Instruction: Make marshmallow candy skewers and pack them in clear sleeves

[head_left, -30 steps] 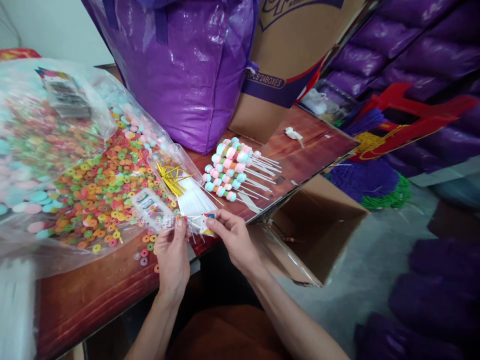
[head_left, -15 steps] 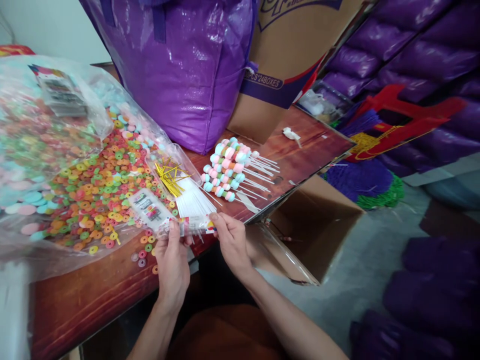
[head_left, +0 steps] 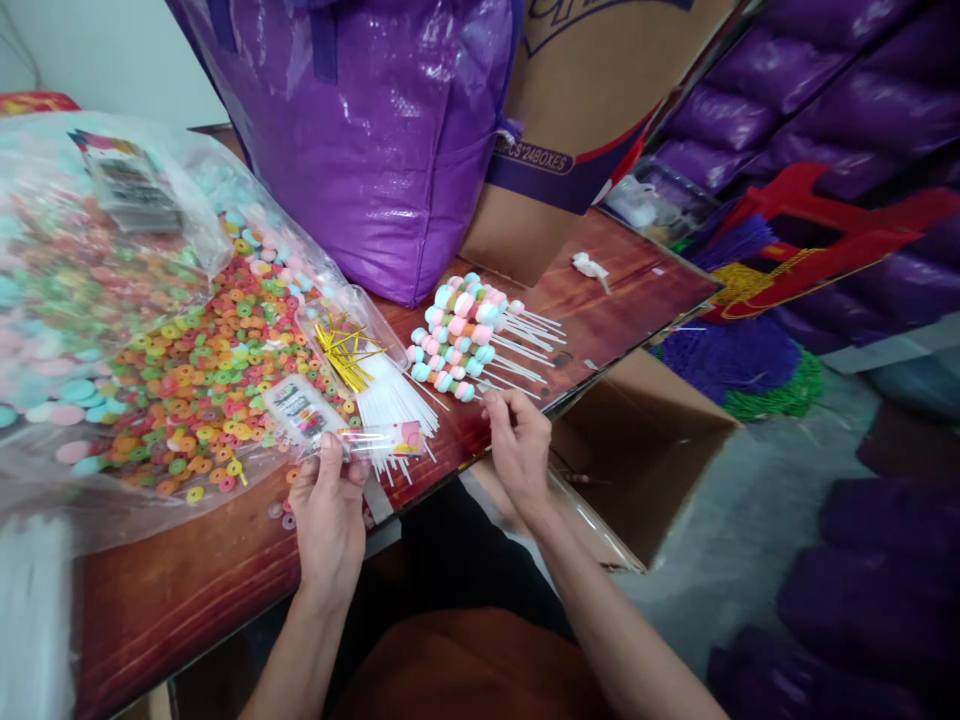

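By the brown counter's [head_left: 187, 600] front edge, the left hand [head_left: 330, 510] pinches a long clear plastic bag [head_left: 386, 440], and the right hand [head_left: 521, 445], its grip hard to tell, is near pink-and-blue puffs on white sticks [head_left: 454, 345].

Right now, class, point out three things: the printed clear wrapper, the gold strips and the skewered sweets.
Printed clear wrapper [head_left: 381, 440]: head view, on its clear middle section.
Gold strips [head_left: 345, 362]: head view, middle of the bundle.
Skewered sweets [head_left: 459, 335]: head view, on the coloured pieces.

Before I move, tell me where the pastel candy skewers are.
In the head view, the pastel candy skewers lie mid-picture on the table, in front of the purple bag, right of the white sticks, just above the right hand.
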